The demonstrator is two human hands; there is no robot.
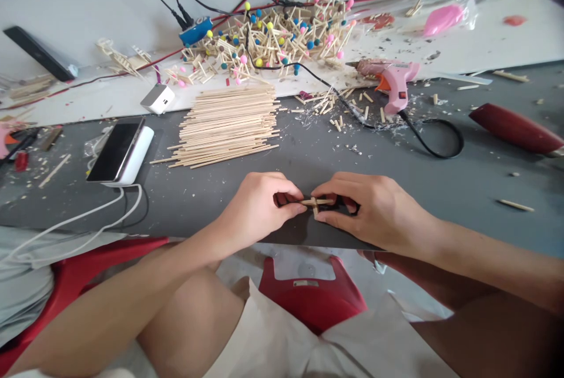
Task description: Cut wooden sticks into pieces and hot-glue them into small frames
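Close to the table's front edge, both hands meet at a small wooden stick piece (314, 203) with short bits crossing each other. My left hand (264, 201) pinches its left end between thumb and fingers. On the other side, the thumb and fingertips of my right hand (370, 204) close on the right part of the same piece. Fingers partly cover it, so its full shape is hidden. Beyond the hands lies a stack of thin wooden sticks (229, 125). A pink glue gun (392, 78) rests to the right of the stack, its black cord looping on the table.
A heap of stick pieces with coloured balls (282, 37) lies along the wall. A phone (117, 151) leans on a white block at left. Short stick offcuts (328, 101) are scattered mid-table. A dark red tool (515, 128) lies at right, and a red stool (312, 295) stands below.
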